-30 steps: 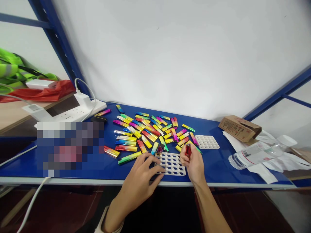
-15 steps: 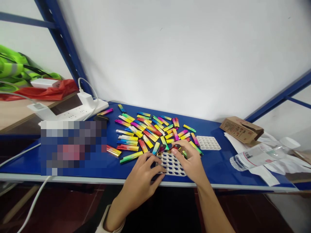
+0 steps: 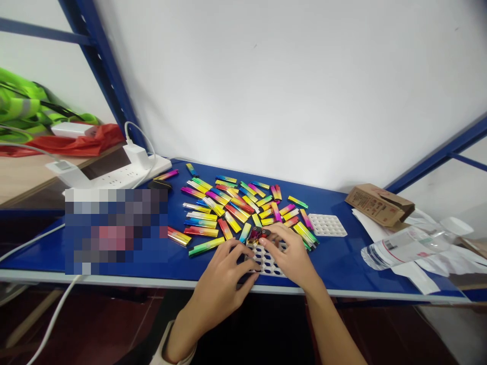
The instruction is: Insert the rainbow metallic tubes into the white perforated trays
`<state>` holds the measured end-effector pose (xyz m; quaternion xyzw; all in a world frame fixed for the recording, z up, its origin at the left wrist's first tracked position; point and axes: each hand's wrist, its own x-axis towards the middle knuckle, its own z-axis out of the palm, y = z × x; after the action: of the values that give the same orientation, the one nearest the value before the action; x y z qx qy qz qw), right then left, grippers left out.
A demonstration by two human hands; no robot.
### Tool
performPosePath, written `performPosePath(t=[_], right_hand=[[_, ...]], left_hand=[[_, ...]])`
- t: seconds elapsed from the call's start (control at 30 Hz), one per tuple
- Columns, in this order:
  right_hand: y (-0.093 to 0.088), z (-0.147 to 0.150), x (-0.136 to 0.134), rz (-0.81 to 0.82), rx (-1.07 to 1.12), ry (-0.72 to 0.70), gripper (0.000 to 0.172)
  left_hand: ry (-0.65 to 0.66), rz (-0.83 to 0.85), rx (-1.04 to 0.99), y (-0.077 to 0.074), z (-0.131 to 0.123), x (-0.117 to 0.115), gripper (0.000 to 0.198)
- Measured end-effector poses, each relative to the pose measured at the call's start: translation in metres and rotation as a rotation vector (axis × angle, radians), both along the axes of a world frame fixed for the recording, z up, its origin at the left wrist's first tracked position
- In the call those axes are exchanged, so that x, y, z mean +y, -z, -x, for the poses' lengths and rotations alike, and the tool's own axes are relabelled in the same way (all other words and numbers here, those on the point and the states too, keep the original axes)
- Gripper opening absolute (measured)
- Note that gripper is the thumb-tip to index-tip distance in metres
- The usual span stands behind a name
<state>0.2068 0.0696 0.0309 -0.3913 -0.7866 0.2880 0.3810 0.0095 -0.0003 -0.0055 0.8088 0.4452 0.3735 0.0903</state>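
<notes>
My right hand [image 3: 291,258] pinches a small dark red cylinder [image 3: 263,233] at its fingertips, just over the top edge of a white perforated tray [image 3: 268,264]. A similar dark piece [image 3: 252,234] stands at that edge, next to my fingers. My left hand [image 3: 222,276] lies with its fingertips on the tray's left side, holding nothing that I can see. Much of the tray is hidden under both hands. Just behind it, a loose heap of slim metallic rainbow-gradient sticks [image 3: 236,213] covers the blue table top [image 3: 353,274].
A second white perforated tray [image 3: 327,225] sits right of the heap. Further right are a cardboard box [image 3: 379,205], papers and a plastic bottle [image 3: 403,246]. A power strip [image 3: 114,175] with a white cable sits at the back left, and a pixelated patch [image 3: 114,230] covers part of the table.
My right hand has moved left and down from above the sticks to the tray's top edge, still pinching the red cylinder. My left hand stays on the tray. The view has shifted slightly.
</notes>
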Motion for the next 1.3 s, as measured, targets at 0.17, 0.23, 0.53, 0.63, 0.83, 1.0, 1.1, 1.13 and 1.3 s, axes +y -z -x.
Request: performPosePath(t=[0.17, 0.23, 0.53, 0.63, 0.83, 1.0, 1.1, 1.13, 1.3], right_hand=[[-0.005, -0.005, 0.006, -0.098, -0.009, 0.183, 0.028], [0.000, -0.008, 0.014, -0.185, -0.127, 0.357, 0.031], [0.023, -0.009, 0.045, -0.283, -0.725, 0.644, 0.031], [0.024, -0.013, 0.049, -0.292, -0.578, 0.601, 0.024], [0.016, -0.019, 0.040, -0.127, 0.064, 0.561, 0.031], [0.006, -0.012, 0.027, -0.039, 0.579, 0.442, 0.033], [0.006, -0.010, 0.022, 0.059, 0.757, 0.303, 0.031], [0.006, -0.010, 0.020, 0.095, 0.784, 0.249, 0.030], [0.010, -0.009, 0.008, 0.268, 0.826, 0.141, 0.028]], left_hand=[[0.001, 0.007, -0.014, -0.001, 0.000, 0.000, 0.009], [0.002, 0.004, -0.020, -0.001, 0.001, 0.001, 0.009], [0.000, 0.009, -0.025, 0.000, 0.001, -0.001, 0.011], [0.000, 0.014, -0.019, -0.001, 0.001, -0.001, 0.011], [0.003, 0.007, -0.024, -0.001, 0.001, 0.000, 0.010], [0.005, 0.011, -0.031, -0.001, 0.001, 0.000, 0.009], [0.006, 0.013, -0.029, -0.001, 0.001, 0.000, 0.009], [0.005, 0.012, -0.029, -0.001, 0.001, 0.000, 0.008], [0.006, 0.007, -0.026, -0.001, 0.001, 0.000, 0.009]])
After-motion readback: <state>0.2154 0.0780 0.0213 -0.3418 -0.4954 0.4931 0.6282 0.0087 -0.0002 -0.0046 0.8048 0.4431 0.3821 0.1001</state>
